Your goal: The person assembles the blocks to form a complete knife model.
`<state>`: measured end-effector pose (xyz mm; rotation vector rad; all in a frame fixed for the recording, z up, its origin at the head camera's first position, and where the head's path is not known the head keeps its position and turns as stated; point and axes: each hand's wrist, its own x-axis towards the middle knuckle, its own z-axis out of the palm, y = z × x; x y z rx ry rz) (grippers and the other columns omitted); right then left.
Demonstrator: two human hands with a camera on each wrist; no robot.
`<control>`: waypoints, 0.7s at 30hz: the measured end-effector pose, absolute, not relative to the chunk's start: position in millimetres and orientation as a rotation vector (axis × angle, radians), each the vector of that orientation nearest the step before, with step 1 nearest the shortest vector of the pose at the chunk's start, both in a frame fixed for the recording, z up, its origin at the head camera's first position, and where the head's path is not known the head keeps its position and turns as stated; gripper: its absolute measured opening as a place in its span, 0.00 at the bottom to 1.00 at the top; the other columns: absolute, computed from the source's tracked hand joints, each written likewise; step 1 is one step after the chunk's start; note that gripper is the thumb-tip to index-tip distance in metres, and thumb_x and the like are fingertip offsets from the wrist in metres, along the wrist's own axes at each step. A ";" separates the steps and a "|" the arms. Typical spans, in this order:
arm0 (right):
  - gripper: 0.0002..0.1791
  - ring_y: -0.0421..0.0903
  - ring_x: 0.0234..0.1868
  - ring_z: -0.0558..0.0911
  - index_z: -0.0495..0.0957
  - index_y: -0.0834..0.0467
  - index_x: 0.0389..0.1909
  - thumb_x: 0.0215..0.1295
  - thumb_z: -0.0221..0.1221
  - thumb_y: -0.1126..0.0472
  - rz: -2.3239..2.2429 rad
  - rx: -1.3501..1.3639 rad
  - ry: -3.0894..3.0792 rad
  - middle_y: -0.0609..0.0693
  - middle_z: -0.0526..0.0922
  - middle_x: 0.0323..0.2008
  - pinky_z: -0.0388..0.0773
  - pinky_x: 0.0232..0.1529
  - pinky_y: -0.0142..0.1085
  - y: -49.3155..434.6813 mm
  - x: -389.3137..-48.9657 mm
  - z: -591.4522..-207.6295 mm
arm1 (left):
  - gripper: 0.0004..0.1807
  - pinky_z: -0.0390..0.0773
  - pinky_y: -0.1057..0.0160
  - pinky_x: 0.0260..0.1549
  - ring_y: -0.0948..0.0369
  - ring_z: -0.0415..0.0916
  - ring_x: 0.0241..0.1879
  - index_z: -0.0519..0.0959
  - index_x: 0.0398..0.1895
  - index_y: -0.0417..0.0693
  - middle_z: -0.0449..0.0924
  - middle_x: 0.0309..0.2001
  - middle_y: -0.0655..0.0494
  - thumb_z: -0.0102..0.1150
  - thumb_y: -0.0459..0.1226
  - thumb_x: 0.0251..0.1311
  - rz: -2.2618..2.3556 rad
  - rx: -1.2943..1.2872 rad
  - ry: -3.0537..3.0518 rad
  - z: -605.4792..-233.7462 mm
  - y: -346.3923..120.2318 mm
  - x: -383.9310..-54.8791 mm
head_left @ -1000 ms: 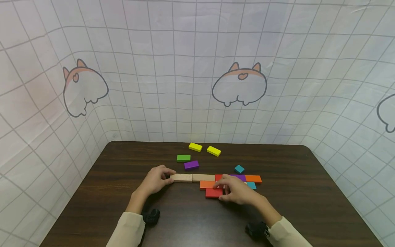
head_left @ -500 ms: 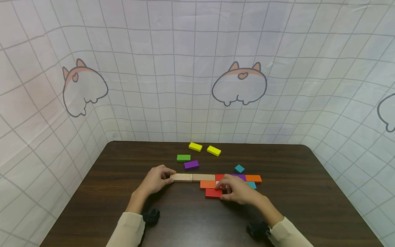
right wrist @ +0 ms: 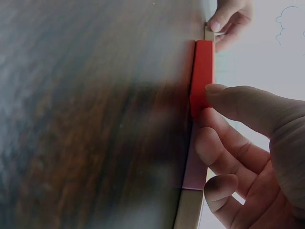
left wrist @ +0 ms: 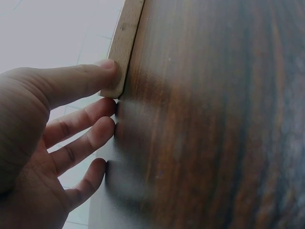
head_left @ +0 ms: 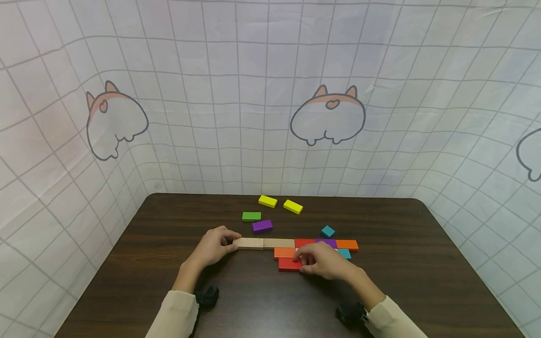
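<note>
My left hand (head_left: 215, 246) pinches the left end of a plain wooden block (head_left: 250, 243); in the left wrist view its thumb presses the block's face and the other fingers reach below the end. A second wooden block (head_left: 279, 242) continues the row, followed by red (head_left: 304, 242), purple (head_left: 326, 243) and orange (head_left: 347, 245) blocks. In front lie an orange block (head_left: 284, 253) and a blue one (head_left: 344, 254). My right hand (head_left: 323, 260) pinches the right end of the front red block (head_left: 289, 265), its thumb on the red face (right wrist: 202, 71). This hand hides blocks behind it.
Beyond the row lie two yellow blocks (head_left: 267, 201), a green block (head_left: 251, 216), a purple block (head_left: 262, 226) and a small blue block (head_left: 327, 231). The dark wooden table (head_left: 169, 220) meets a white gridded cloth (head_left: 236, 117) at the back.
The front red block has slid slightly left with my right hand, so its left end juts out a little more below the orange block. My left hand holds still.
</note>
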<state>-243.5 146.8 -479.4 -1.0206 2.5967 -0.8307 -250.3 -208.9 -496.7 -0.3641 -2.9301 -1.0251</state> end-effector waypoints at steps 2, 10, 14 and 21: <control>0.10 0.34 0.29 0.74 0.85 0.51 0.46 0.65 0.69 0.61 -0.827 -1.014 2.597 0.38 0.79 0.29 0.75 0.34 0.29 145.7 -243.4 -479.4 | 0.14 0.74 0.62 0.32 0.65 0.72 0.32 0.88 0.50 0.55 0.82 0.41 0.60 0.71 0.37 0.61 -1.025 -0.363 -2.930 -496.6 -208.6 -250.3; 0.10 0.34 0.28 0.74 0.85 0.53 0.47 0.66 0.69 0.61 -0.828 -1.015 2.573 0.39 0.79 0.29 0.75 0.34 0.29 140.8 -244.4 -478.6 | 0.14 0.74 0.61 0.33 0.64 0.72 0.32 0.88 0.51 0.54 0.82 0.42 0.58 0.71 0.37 0.62 -1.015 -0.364 -2.933 -496.8 -208.7 -249.8; 0.10 0.34 0.28 0.74 0.85 0.53 0.47 0.66 0.69 0.62 -0.830 -1.020 2.570 0.39 0.79 0.29 0.75 0.34 0.29 138.3 -244.9 -478.3 | 0.14 0.75 0.61 0.33 0.64 0.72 0.33 0.88 0.51 0.55 0.82 0.42 0.58 0.71 0.37 0.62 -1.021 -0.363 -2.930 -497.0 -209.0 -250.0; 0.10 0.34 0.27 0.74 0.85 0.52 0.47 0.65 0.69 0.62 -0.816 -1.041 2.584 0.39 0.79 0.28 0.74 0.33 0.29 135.4 -244.8 -478.2 | 0.13 0.75 0.61 0.33 0.64 0.73 0.33 0.89 0.50 0.55 0.82 0.41 0.59 0.72 0.37 0.61 -1.028 -0.366 -2.924 -496.6 -208.3 -250.3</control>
